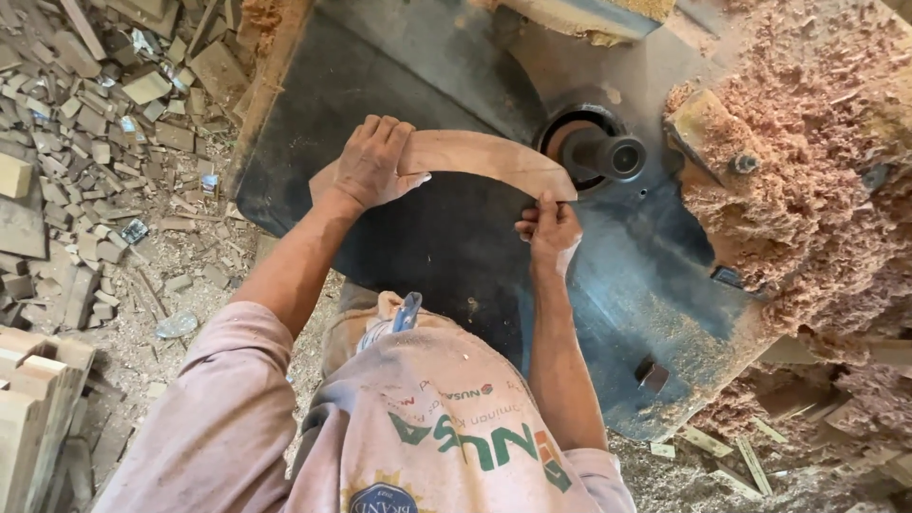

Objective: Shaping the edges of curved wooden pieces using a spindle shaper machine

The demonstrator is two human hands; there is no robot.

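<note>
A curved, arc-shaped wooden piece [484, 157] lies flat on a dark metal machine table [446, 247]. My left hand [372, 163] presses down on its left end with fingers spread over the wood. My right hand [548, 228] pinches the right tip of the piece, close beside a vertical metal spindle [608, 155] that rises from a round hole in the table. The wood's right end nearly touches the spindle.
A large heap of reddish wood shavings [807, 171] covers the right side of the machine. Several small wood offcuts [95, 123] litter the floor on the left, and stacked pale boards [33, 399] stand at the lower left.
</note>
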